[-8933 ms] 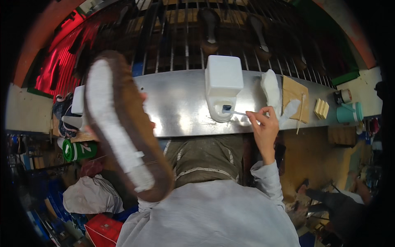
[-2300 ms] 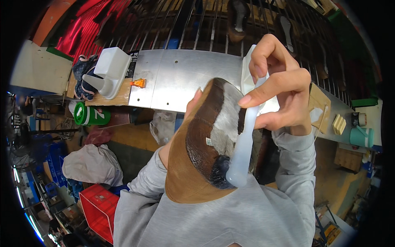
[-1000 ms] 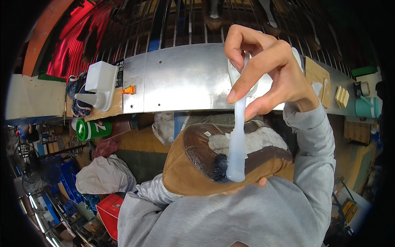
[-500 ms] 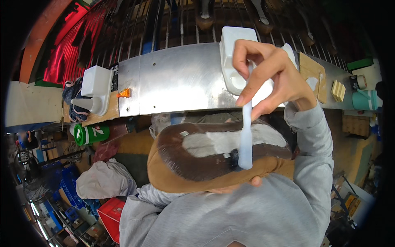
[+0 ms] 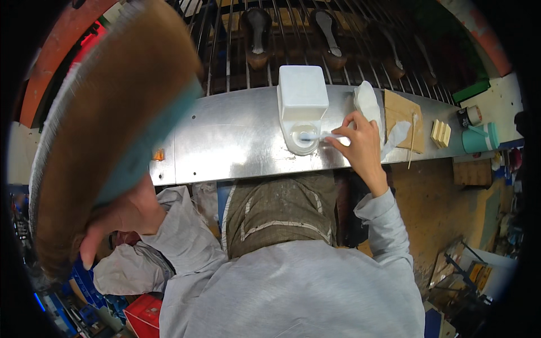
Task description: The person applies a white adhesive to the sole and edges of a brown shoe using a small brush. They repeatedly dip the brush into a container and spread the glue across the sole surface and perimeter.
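At the left, my left hand (image 5: 132, 211) holds up a brown shoe (image 5: 118, 84), blurred and close to the camera. A teal piece (image 5: 146, 146), possibly a shoe last, shows at the shoe's opening; its sole faces away. Over the metal counter, my right hand (image 5: 360, 143) pinches a brush with a pale handle (image 5: 340, 138). The brush's head is over or in the round cup (image 5: 304, 136) of a white dispenser (image 5: 304, 93); how deep it dips I cannot tell.
Several soles (image 5: 259, 34) lie on a rack of metal bars beyond the counter (image 5: 236, 135). Right of the dispenser are a crumpled white piece (image 5: 367, 98), cardboard with a thin stick (image 5: 403, 112), wooden blocks (image 5: 440, 134) and a teal cup (image 5: 479, 139). A red box (image 5: 143, 315) stands lower left.
The brush has left the shoe's sole and moved to the dispenser's cup in my right hand. My left hand has swung the shoe from my lap up to the left and turned it over.
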The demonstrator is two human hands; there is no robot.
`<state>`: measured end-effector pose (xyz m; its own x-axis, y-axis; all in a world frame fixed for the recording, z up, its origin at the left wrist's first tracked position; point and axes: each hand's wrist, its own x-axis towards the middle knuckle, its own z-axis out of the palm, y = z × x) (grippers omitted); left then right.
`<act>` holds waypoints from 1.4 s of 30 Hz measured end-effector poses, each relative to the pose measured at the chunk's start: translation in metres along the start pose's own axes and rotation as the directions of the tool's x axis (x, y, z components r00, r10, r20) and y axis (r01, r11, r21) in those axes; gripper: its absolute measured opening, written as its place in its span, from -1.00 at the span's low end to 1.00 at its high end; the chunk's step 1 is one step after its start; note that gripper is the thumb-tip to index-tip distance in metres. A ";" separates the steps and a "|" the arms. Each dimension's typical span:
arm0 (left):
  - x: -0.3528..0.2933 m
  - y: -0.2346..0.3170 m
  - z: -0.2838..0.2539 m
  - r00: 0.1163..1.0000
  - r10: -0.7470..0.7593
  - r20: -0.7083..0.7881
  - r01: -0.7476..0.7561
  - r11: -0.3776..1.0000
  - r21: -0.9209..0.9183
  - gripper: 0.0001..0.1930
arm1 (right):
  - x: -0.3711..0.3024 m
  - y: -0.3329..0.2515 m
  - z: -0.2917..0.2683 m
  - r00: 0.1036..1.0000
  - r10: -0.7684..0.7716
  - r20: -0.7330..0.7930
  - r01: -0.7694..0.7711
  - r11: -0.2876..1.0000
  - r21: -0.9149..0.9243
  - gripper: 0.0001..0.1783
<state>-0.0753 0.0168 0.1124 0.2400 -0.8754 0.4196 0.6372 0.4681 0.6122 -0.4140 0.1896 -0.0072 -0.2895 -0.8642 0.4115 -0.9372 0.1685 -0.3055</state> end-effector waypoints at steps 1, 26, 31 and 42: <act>0.006 -0.001 0.005 0.992 -0.020 0.128 0.028 0.998 -0.060 0.50 | -0.002 -0.001 0.003 1.000 0.023 0.018 -0.023 1.000 0.007 -0.81; -0.046 -0.057 0.018 0.844 0.159 0.512 -0.269 0.952 0.147 -0.18 | 0.057 -0.126 -0.091 0.877 -0.090 -0.472 0.334 0.821 0.464 -0.44; -0.055 -0.036 0.005 0.744 -0.056 0.666 -0.233 0.912 0.337 -0.07 | 0.081 -0.133 -0.096 0.797 -0.135 -0.589 0.395 0.854 0.339 -0.44; -0.069 -0.030 -0.001 0.567 -0.245 0.787 -0.201 0.885 0.420 -0.15 | 0.100 -0.131 -0.128 0.737 -0.174 -0.654 0.390 0.899 0.200 -0.60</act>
<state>-0.1102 0.0627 0.0642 -0.5962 -0.5160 0.6151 0.2080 0.6407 0.7391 -0.3449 0.1420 0.1836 -0.1772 -0.3561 0.9175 -0.9164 -0.2802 -0.2858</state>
